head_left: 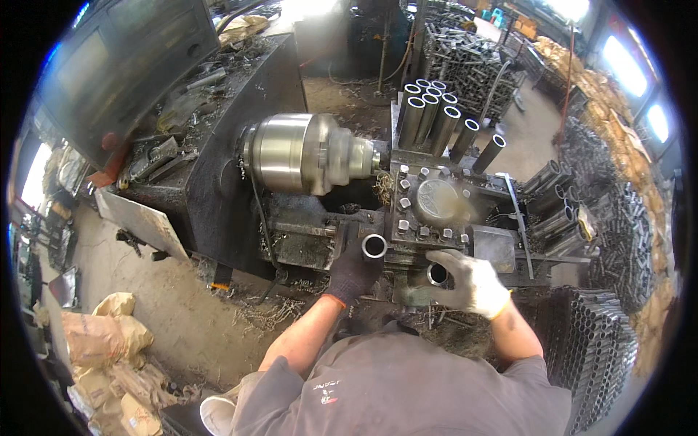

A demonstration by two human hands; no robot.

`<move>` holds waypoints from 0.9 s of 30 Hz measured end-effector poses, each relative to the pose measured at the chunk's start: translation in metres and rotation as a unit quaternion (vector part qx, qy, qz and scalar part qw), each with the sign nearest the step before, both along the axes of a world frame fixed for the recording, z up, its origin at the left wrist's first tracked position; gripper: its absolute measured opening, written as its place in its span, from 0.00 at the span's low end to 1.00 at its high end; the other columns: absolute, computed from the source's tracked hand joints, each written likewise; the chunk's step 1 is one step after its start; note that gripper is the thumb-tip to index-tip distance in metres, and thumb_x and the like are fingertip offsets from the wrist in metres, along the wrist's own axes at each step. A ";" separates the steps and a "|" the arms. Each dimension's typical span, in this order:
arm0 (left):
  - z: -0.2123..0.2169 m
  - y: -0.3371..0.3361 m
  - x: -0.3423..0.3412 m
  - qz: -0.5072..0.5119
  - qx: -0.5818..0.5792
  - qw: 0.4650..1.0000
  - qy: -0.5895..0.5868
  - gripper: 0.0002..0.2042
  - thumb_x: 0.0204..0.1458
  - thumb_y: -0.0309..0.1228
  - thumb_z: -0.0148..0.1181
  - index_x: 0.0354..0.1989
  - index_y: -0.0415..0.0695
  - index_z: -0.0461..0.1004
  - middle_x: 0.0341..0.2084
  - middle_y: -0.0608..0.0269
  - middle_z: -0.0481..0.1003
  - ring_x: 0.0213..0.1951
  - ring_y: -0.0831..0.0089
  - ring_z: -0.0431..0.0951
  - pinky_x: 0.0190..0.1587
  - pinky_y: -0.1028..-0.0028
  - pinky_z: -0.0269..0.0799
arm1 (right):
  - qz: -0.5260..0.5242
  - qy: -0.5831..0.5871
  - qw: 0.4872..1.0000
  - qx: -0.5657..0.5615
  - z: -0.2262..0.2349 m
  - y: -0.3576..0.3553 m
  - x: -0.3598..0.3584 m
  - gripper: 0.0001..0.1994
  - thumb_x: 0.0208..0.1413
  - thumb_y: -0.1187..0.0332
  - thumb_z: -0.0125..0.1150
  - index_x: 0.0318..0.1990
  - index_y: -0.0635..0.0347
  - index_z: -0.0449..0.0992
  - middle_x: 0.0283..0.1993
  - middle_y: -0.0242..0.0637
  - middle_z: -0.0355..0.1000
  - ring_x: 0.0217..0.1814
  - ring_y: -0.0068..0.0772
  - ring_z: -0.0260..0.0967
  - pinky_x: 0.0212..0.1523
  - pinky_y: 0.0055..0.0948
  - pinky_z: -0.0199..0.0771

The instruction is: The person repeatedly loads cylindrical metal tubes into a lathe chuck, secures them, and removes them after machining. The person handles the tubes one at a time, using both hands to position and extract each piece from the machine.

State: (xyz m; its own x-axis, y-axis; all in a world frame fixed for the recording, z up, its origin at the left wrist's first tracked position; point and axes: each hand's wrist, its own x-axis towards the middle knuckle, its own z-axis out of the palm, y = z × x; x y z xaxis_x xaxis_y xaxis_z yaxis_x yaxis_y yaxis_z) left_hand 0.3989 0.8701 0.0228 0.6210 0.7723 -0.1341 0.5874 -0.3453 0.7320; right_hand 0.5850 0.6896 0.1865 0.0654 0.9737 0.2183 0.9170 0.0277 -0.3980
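My left hand point(355, 273), in a dark glove, is closed round a short metal tube point(374, 247) held upright, its open end facing up. To the right, my right hand point(469, 282) wears a pale work glove with a yellow cuff. Its thumb and fingers curve about a second round, hollow metal piece point(437, 275), which looks like a tube end with a dark bore. Both hands are at the near side of a lathe, in front of its square tool post point(436, 200) with several bolts. The lathe chuck point(291, 152) is to the left, its front part blurred.
Several metal tubes point(429, 116) stand upright behind the tool post. More tubes point(556, 207) lie at the right. A stack of tubes point(592, 356) is low at the right. Metal shavings point(276, 312) litter the floor. Brown paper sacks point(102, 334) lie at the left.
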 end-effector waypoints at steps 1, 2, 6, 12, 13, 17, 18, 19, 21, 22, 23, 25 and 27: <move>0.002 0.001 0.001 0.005 -0.014 1.000 0.011 0.23 0.55 0.42 0.68 0.60 0.52 0.76 0.53 0.48 0.81 0.55 0.47 0.82 0.56 0.54 0.79 | 0.018 0.009 1.000 -0.006 0.017 0.003 0.000 0.24 0.50 0.63 0.78 0.53 0.64 0.83 0.49 0.49 0.84 0.44 0.42 0.87 0.42 0.33 0.88; 0.006 0.003 0.000 -0.017 -0.016 1.000 -0.011 0.25 0.55 0.41 0.68 0.62 0.52 0.75 0.56 0.48 0.80 0.57 0.47 0.81 0.57 0.54 0.79 | 0.038 -0.009 0.999 -0.023 0.034 0.009 0.004 0.20 0.50 0.67 0.76 0.50 0.65 0.85 0.46 0.49 0.85 0.43 0.42 0.86 0.45 0.34 0.88; 0.013 0.005 -0.027 -0.045 -0.002 0.996 -0.076 0.32 0.53 0.38 0.72 0.67 0.50 0.69 0.60 0.51 0.77 0.59 0.51 0.80 0.60 0.56 0.77 | 0.016 0.150 0.989 0.009 0.063 0.071 0.020 0.20 0.52 0.70 0.72 0.54 0.65 0.84 0.49 0.51 0.85 0.45 0.44 0.86 0.51 0.36 0.86; -0.065 0.001 -0.155 0.277 -0.204 0.850 -0.399 0.16 0.66 0.38 0.62 0.54 0.40 0.78 0.48 0.64 0.80 0.45 0.69 0.81 0.50 0.66 0.79 | -0.089 0.001 0.940 -0.329 0.015 0.247 0.085 0.35 0.64 0.49 0.65 0.74 0.58 0.68 0.71 0.51 0.72 0.67 0.44 0.77 0.70 0.42 0.75; -0.083 0.008 -0.184 0.375 -0.237 0.806 -0.392 0.16 0.68 0.40 0.59 0.54 0.41 0.77 0.47 0.63 0.79 0.43 0.70 0.80 0.48 0.67 0.78 | -0.087 0.060 0.904 -0.414 -0.001 0.265 0.099 0.34 0.67 0.50 0.61 0.74 0.60 0.68 0.72 0.50 0.71 0.68 0.44 0.76 0.72 0.41 0.72; -0.127 0.044 -0.282 0.586 -0.077 0.687 -0.423 0.21 0.73 0.48 0.53 0.58 0.41 0.74 0.48 0.58 0.79 0.43 0.68 0.80 0.45 0.65 0.78 | 0.258 0.083 0.880 -0.391 -0.067 0.320 0.129 0.25 0.73 0.58 0.51 0.69 0.65 0.73 0.71 0.44 0.74 0.72 0.39 0.72 0.77 0.40 0.67; -0.128 0.049 -0.301 0.636 -0.016 0.679 -0.367 0.23 0.72 0.49 0.52 0.59 0.41 0.73 0.48 0.54 0.80 0.44 0.66 0.79 0.46 0.64 0.78 | 0.261 0.092 0.885 -0.375 -0.075 0.322 0.132 0.23 0.72 0.61 0.53 0.68 0.63 0.75 0.69 0.45 0.75 0.69 0.38 0.74 0.74 0.40 0.70; -0.127 0.055 -0.313 0.617 0.047 0.716 -0.325 0.22 0.73 0.49 0.52 0.59 0.41 0.74 0.48 0.54 0.80 0.44 0.65 0.80 0.46 0.64 0.78 | 0.169 0.100 0.907 -0.373 -0.078 0.320 0.135 0.21 0.71 0.64 0.55 0.66 0.61 0.77 0.66 0.45 0.77 0.67 0.37 0.75 0.71 0.39 0.73; -0.121 0.060 -0.327 0.588 0.151 0.760 -0.232 0.21 0.74 0.47 0.50 0.58 0.40 0.74 0.48 0.54 0.80 0.44 0.64 0.80 0.47 0.63 0.78 | 0.036 0.219 0.919 -0.326 -0.066 0.305 0.139 0.17 0.68 0.70 0.59 0.62 0.57 0.81 0.61 0.46 0.80 0.62 0.35 0.78 0.64 0.38 0.80; -0.118 0.061 -0.330 0.566 0.198 0.781 -0.175 0.21 0.74 0.46 0.50 0.58 0.40 0.74 0.47 0.54 0.80 0.44 0.64 0.80 0.47 0.64 0.78 | -0.055 0.314 0.889 -0.329 -0.052 0.294 0.141 0.16 0.68 0.69 0.60 0.61 0.56 0.82 0.57 0.43 0.81 0.52 0.34 0.78 0.54 0.38 0.81; -0.116 0.061 -0.332 0.537 0.239 0.799 -0.127 0.21 0.75 0.45 0.49 0.58 0.39 0.74 0.47 0.54 0.80 0.44 0.64 0.80 0.47 0.64 0.78 | -0.110 0.436 0.852 -0.266 -0.033 0.281 0.144 0.16 0.68 0.69 0.60 0.60 0.54 0.82 0.52 0.40 0.83 0.42 0.32 0.79 0.43 0.37 0.83; -0.115 0.065 -0.337 0.505 0.263 0.820 -0.067 0.20 0.75 0.45 0.49 0.56 0.39 0.75 0.44 0.55 0.80 0.41 0.64 0.80 0.45 0.64 0.78 | -0.178 0.483 0.851 -0.103 0.007 0.258 0.145 0.17 0.64 0.67 0.65 0.59 0.57 0.82 0.48 0.40 0.84 0.38 0.30 0.80 0.40 0.33 0.84; -0.121 0.073 -0.347 0.499 0.227 0.834 -0.059 0.20 0.75 0.47 0.49 0.51 0.40 0.76 0.37 0.57 0.80 0.36 0.64 0.80 0.43 0.62 0.79 | -0.240 0.279 0.924 0.099 0.044 0.245 0.139 0.23 0.58 0.65 0.73 0.60 0.64 0.80 0.50 0.46 0.84 0.49 0.30 0.83 0.54 0.27 0.83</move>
State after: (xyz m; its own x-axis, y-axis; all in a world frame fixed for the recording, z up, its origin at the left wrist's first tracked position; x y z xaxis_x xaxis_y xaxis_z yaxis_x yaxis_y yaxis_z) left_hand 0.0519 0.9435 -0.0981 -0.3726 0.8674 0.3300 0.6809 0.0140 0.7322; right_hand 0.7239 0.9346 0.2309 0.6363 0.7474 0.1911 0.4957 -0.2063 -0.8437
